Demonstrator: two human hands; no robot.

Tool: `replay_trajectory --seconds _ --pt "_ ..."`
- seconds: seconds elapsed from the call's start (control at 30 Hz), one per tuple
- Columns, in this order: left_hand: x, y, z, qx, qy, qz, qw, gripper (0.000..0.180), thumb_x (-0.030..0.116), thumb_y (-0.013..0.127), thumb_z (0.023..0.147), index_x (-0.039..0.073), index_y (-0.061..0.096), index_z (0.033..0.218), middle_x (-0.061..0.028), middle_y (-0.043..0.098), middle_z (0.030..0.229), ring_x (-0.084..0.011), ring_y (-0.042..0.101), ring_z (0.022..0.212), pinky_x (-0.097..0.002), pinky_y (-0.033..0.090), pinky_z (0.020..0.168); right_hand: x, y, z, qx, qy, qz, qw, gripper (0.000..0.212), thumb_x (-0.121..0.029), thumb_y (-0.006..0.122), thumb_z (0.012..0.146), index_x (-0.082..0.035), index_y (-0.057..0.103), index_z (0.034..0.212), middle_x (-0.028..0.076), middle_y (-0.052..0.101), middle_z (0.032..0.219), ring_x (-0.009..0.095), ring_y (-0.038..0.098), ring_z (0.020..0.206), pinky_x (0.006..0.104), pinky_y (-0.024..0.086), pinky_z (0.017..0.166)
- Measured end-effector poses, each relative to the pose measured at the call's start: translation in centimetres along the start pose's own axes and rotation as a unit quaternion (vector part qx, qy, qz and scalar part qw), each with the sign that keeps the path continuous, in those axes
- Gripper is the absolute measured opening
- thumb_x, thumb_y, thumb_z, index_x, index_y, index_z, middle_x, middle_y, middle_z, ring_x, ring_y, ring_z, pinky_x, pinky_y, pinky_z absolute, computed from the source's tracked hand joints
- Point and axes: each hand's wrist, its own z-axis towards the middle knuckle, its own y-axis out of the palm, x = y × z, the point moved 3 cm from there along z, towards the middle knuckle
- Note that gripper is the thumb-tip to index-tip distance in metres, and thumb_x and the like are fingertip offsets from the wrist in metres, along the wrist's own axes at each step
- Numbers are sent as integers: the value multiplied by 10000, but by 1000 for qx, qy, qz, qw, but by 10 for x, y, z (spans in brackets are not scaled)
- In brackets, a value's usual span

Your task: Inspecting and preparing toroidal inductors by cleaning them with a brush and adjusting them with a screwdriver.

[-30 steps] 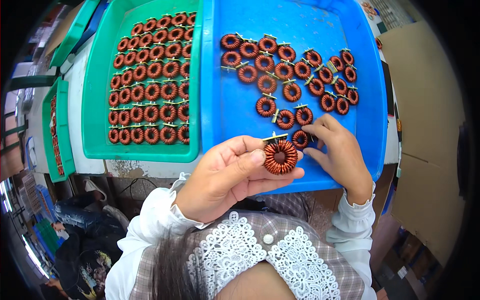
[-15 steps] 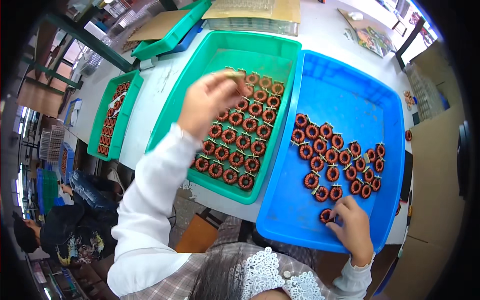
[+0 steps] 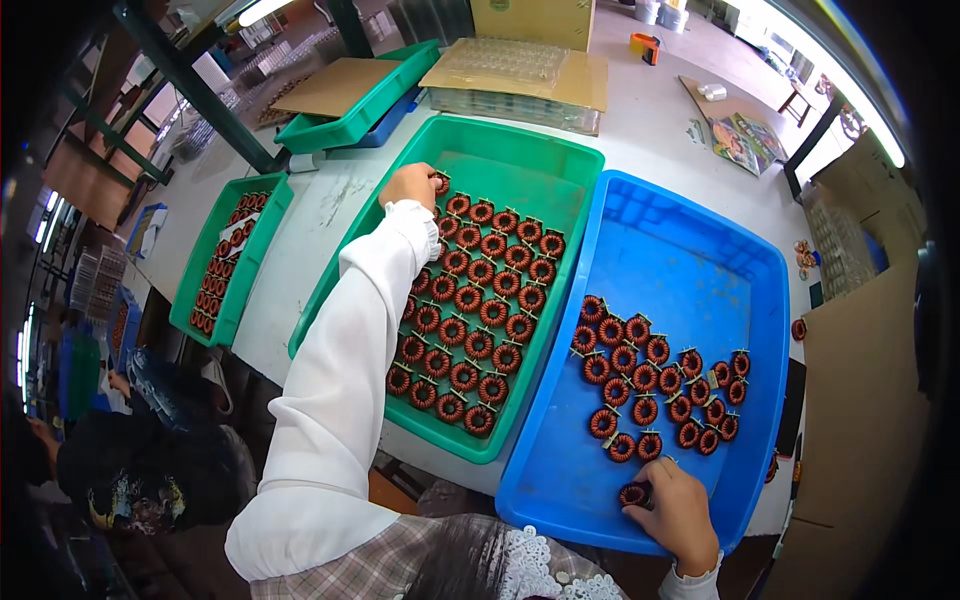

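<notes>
My left hand [image 3: 411, 187] is over the far left part of the large green tray [image 3: 478, 440], its fingertips closed on a copper-wound toroidal coil [image 3: 441, 184]. Rows of similar coils [image 3: 467, 299] with small pale crosspieces stand in that tray, below and right of the hand. In the blue tray [image 3: 548, 505] to the right, my right hand [image 3: 680, 508] pinches another ring coil [image 3: 634, 494] close to the near side. Beyond it lies a looser group of coils [image 3: 645, 410]. My left sleeve hides part of the green tray's left side.
A smaller green tray [image 3: 185, 310] of coils stands at the left. Clear plastic trays and cardboard [image 3: 515, 80] are stacked behind the large green tray. An orange tape dispenser [image 3: 645, 47] sits farther back. At lower left is another person [image 3: 140, 450].
My left hand has moved to the green tray's far left with a coil. My right hand has closed on the near coil. The whole view has shifted, with the trays lower in it.
</notes>
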Motion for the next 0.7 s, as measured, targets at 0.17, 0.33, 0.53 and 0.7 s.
replay_trajectory --seconds 0.17,0.33,0.53,0.7 --pt "-7 14 15 -73 5 58 996 187 271 613 810 143 675 931 -93 647 946 -264 618 883 -384 500 689 -3 -1 3 16 -51 5 999 356 -38 714 601 -35 589 934 97 546 820 275 565 707 365 449 603" --pt "-8 20 18 -88 18 96 991 209 235 587 815 134 664 981 -104 640 950 -288 597 895 -400 471 746 -8 -6 5 144 -47 19 988 254 11 631 690 -13 582 938 130 516 783 297 545 680 373 441 592" --pt "-7 27 15 -27 -11 108 994 197 232 585 827 138 662 981 -101 639 960 -285 604 877 -402 477 720 -8 -8 2 183 -7 25 983 198 11 607 718 -11 576 913 138 519 788 312 549 663 383 441 583" --pt "-10 27 33 -101 -47 132 985 157 209 593 826 136 678 936 -104 642 946 -289 608 865 -395 481 710 -10 -5 -2 152 -31 11 988 175 -13 606 729 -20 578 901 132 531 797 310 560 665 387 446 576"
